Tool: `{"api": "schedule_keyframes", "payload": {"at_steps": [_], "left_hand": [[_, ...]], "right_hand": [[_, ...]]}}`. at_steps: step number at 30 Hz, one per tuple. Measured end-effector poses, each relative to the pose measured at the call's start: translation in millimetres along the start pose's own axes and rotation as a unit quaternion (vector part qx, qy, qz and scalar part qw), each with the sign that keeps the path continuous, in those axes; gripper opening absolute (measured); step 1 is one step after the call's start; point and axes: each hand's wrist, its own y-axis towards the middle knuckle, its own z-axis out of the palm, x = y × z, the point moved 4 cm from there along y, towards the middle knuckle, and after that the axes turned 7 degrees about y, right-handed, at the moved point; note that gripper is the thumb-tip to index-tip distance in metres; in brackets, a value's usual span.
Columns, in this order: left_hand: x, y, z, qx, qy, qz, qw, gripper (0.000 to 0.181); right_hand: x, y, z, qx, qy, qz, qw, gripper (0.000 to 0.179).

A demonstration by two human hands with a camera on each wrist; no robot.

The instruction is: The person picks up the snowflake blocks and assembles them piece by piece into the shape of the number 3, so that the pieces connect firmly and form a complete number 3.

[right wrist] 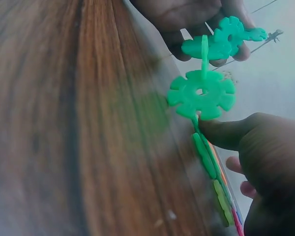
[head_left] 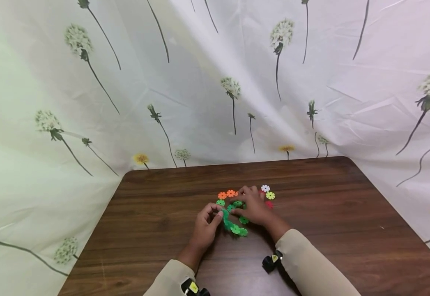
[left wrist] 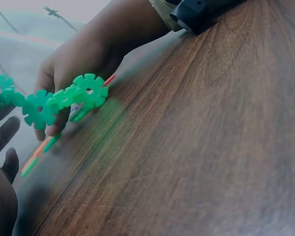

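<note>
Green linked discs point(head_left: 235, 229) slanted from the left hand point(head_left: 204, 226), which pinched their far end above the wooden table point(head_left: 144, 230); the right hand point(head_left: 254, 209) arched, fingers downward, over flat-lying discs point(head_left: 243, 220), whether gripping one couldn't be told.

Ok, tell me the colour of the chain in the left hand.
Green; the chain shows best in the right wrist view.

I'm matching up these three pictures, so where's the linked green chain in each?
Head: green chain below centre, slightly right, held by the left hand.
Left wrist: green chain at left, above mid-height.
Right wrist: green chain at upper right.
Shared landmark: the brown wooden table, in all three.
</note>
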Motion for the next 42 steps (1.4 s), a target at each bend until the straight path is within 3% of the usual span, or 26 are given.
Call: {"api": "schedule_keyframes", "payload": {"at_steps": [8,17,22,27,30,36,42], "left_hand": [[-0.5,0.2,1.1,-0.006,-0.004,-0.012,0.9999,0.012],[-3.1,-0.6,-0.2,-0.020,0.012,-0.008,0.9997,0.012],[-1.5,-2.0,-1.1,-0.030,0.012,-0.017,0.9993,0.011],[-2.7,-1.9,-2.3,-0.049,0.001,-0.008,0.9988,0.012],[-3.5,-2.0,-2.6,-0.056,-0.008,-0.003,0.9984,0.013],[-2.6,-3.8,-1.5,-0.058,-0.010,-0.014,0.9982,0.013],[-2.4,-3.4,-2.4,-0.056,-0.003,-0.010,0.9984,0.012]], "right_hand": [[2,-0.9,3,0.009,-0.037,-0.009,0.9992,0.026],[2,-3.9,8,0.011,-0.002,-0.021,0.9997,0.021],[4,-9.0,6,-0.002,0.025,-0.025,0.9994,0.030],[9,-15.2,1,-0.017,0.063,-0.032,0.9973,0.035],[10,-18.5,-2,-0.028,0.107,-0.029,0.9934,0.035],[16,-24.7,-9,-0.048,0.186,0.013,0.9813,0.037],[25,-29.5,-13,-0.058,0.264,0.036,0.9622,0.037]]}}
